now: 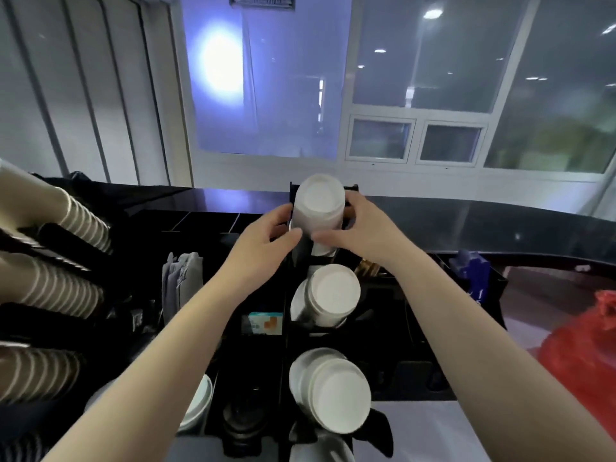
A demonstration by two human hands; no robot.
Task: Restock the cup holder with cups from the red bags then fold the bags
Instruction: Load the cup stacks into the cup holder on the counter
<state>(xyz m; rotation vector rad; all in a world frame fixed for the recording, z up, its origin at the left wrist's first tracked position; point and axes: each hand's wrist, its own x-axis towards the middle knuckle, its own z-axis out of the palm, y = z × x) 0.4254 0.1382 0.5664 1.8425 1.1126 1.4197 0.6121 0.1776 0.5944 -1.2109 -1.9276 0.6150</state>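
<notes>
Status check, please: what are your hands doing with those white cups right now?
Left hand and right hand both grip the top cup stack, in the black holder. Two lower stacks loaded. Red bag waits, right. Nothing blocking.

Honestly nothing readable here. The small white card with teal and orange blocks, tucked in the black plastic organiser, clearly has print on it but it's way too blurry. Same for the blue packet with white marks on the right.
</notes>
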